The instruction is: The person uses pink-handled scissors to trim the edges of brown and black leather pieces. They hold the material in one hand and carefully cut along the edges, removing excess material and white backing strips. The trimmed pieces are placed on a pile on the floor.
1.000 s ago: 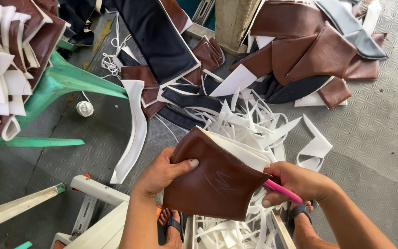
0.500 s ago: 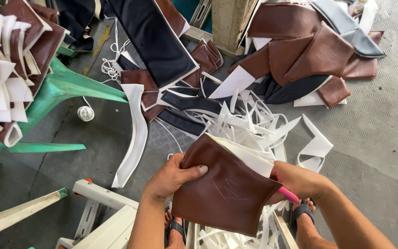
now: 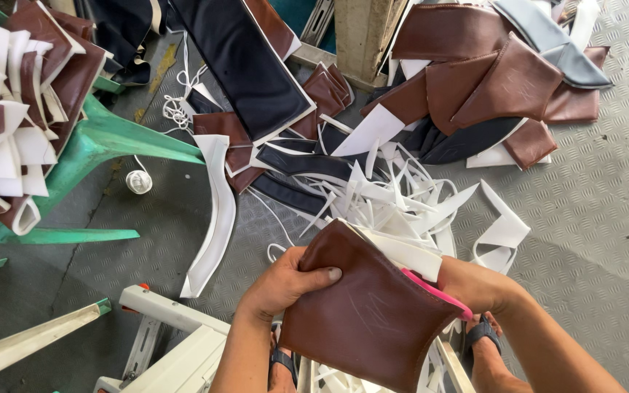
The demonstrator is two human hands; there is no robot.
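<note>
A brown leather piece (image 3: 373,313) with a white foam backing is held up in front of me. My left hand (image 3: 285,284) grips its left edge, thumb lying across the brown face. My right hand (image 3: 475,284) holds the right edge together with a pink-handled tool (image 3: 438,293), most likely scissors, whose blades are hidden behind the piece. Below the hands my feet in sandals show.
White foam offcuts (image 3: 394,196) lie heaped on the grey checker-plate floor (image 3: 598,196). Brown and dark navy cut pieces (image 3: 489,87) pile up behind. A green plastic chair (image 3: 103,145) at left carries stacked brown pieces. A white frame (image 3: 169,320) stands at lower left. A thread spool (image 3: 138,181) sits on the floor.
The brown piece has turned slightly and dropped a little lower in my hands; my left thumb has slid further across its face. The pink handle stays in my right hand.
</note>
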